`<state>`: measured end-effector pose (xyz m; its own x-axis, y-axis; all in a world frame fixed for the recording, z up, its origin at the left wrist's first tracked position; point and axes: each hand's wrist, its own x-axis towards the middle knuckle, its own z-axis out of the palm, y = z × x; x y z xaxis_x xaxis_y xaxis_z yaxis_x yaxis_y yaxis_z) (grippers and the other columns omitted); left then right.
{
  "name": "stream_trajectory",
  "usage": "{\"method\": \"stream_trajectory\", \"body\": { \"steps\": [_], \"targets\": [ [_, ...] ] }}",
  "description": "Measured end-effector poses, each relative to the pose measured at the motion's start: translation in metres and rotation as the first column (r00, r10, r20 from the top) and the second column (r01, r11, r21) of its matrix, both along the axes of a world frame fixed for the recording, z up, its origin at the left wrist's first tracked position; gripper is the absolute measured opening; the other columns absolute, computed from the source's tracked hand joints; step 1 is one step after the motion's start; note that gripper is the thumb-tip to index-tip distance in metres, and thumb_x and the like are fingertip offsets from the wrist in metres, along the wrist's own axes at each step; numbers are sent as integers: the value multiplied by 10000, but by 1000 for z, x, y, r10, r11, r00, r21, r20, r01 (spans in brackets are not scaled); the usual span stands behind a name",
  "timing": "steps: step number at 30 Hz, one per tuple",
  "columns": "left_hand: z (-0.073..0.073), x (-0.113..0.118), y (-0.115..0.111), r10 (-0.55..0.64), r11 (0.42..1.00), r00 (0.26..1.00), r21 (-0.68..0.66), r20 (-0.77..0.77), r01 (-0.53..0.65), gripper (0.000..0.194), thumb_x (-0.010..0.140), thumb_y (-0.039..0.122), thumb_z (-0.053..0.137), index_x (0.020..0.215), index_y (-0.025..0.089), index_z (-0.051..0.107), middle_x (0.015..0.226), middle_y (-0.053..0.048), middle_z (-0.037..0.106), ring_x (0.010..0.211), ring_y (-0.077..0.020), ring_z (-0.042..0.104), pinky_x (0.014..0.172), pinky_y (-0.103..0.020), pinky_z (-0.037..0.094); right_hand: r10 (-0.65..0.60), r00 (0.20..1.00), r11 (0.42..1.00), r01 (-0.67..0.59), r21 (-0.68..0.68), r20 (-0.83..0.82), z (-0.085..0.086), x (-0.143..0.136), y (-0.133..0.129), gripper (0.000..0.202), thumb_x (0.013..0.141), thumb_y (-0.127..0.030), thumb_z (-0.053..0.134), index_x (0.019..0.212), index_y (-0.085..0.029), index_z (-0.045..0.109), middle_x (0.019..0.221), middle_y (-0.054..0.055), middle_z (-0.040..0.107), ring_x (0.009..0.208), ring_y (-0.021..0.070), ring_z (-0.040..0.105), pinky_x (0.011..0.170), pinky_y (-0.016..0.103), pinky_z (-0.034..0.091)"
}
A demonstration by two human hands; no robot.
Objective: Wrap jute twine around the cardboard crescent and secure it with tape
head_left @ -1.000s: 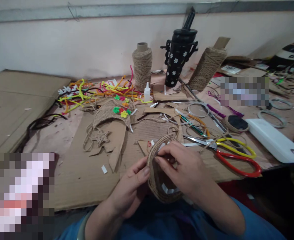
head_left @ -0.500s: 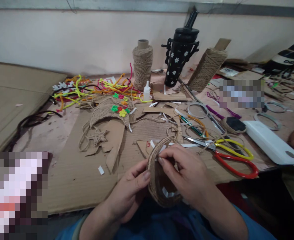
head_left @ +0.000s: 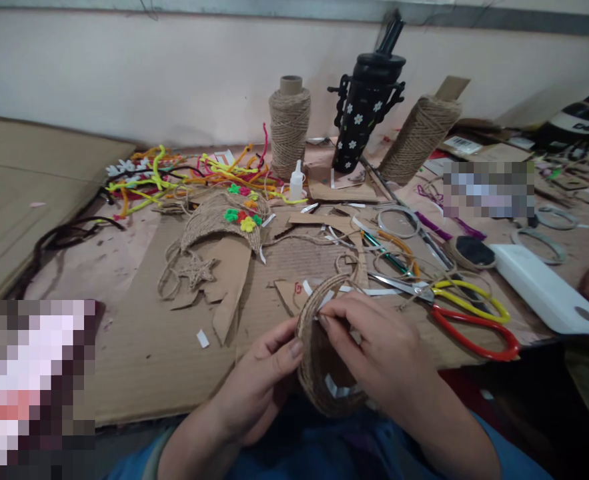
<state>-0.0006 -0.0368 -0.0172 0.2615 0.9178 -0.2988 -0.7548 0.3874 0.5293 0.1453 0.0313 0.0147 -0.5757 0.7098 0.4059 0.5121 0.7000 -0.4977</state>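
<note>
A curved cardboard piece with jute twine (head_left: 307, 373) along its rim is held up close to my body. My left hand (head_left: 269, 370) grips its left side, thumb on the inside face. At the upper inner edge, the thumb and index finger of my right hand (head_left: 374, 347) pinch together over a small white tape strip (head_left: 326, 300). What exactly lies between these fingertips is partly hidden. More white tape (head_left: 339, 387) shows on the inner face, lower down. Beyond lies a twine-covered crescent (head_left: 219, 217) with coloured little flowers, near a twine star (head_left: 197, 272).
Scissors (head_left: 449, 303) with red and yellow handles lie right of my hands, beside a white device (head_left: 544, 287). Twine spools (head_left: 290, 127), a glue bottle (head_left: 297, 183) and a black flowered tumbler (head_left: 357, 127) stand at the back. Pipe cleaners (head_left: 159, 177) pile up at left.
Both hands keep nearly the same hold on the twine-rimmed piece. The view has shifted slightly; nothing else has visibly moved.
</note>
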Motion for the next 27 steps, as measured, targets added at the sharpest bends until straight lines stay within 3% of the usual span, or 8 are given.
{"method": "stream_trajectory", "body": {
  "steps": [7,13,19,27],
  "targets": [
    [2,0,2,-2,1000,1000,-12,-15,2,285,809,237,648,1090,238,695,917,-53,727,898,-182,651,848,-288,462,10,1000,998,-9,-62,23,1,4,2,166,884,-137,458,800,-185,593,702,9,611,682,144,575,619,260,436],
    [2,1,2,4,1000,1000,-13,-16,-4,298,801,247,658,1097,240,691,922,-57,729,913,-195,652,864,-309,460,-30,1000,998,29,51,5,-2,0,-2,112,871,-186,514,814,-177,610,751,29,635,714,158,593,669,286,455],
    [2,1,1,8,1000,1000,-17,-20,-8,295,800,234,658,1093,242,694,953,-56,727,969,-205,638,902,-317,440,-34,999,995,34,99,3,0,-4,-3,156,846,-120,493,744,-167,602,677,24,617,667,153,589,632,270,448],
    [2,0,1,-5,1000,1000,-2,-13,5,303,789,247,672,1092,251,698,968,-52,729,994,-212,627,925,-322,422,-30,999,999,29,-22,-13,0,-3,1,162,814,-97,480,701,-181,561,641,-2,571,611,124,542,569,241,416]
  ]
}}
